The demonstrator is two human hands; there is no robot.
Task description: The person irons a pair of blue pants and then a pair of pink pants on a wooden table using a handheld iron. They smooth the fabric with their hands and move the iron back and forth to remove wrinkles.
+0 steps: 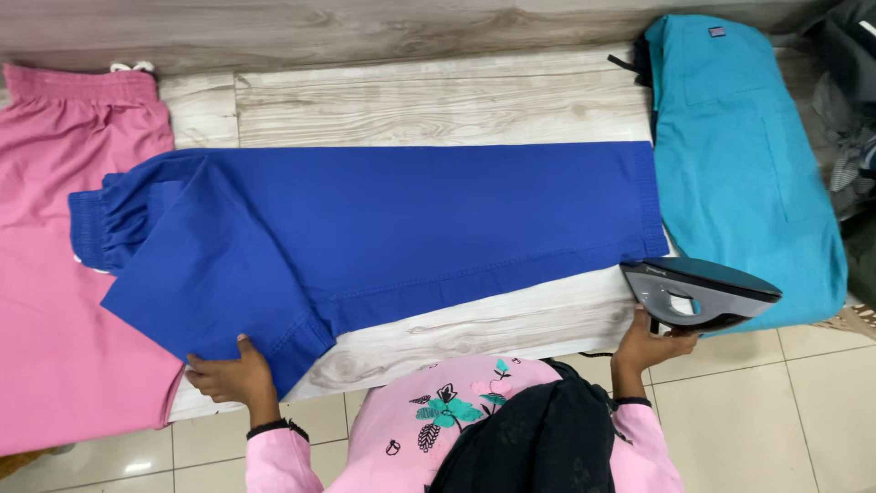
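Royal-blue trousers [392, 228] lie flat across a pale wood-grain table [438, 100], waistband gathered at the left, hem at the right. My left hand [228, 374] presses down on the near corner of the blue fabric at the table's front edge. My right hand [650, 345] grips the handle of a dark grey and teal clothes iron [698, 292], which rests at the table's front right, just past the trouser hem and touching the teal garment.
A pink garment [55, 274] hangs over the table's left end. A teal garment [739, 164] covers the right end. Dark clothes [853, 110] lie at the far right. Beige floor tiles [785, 411] run along the near side.
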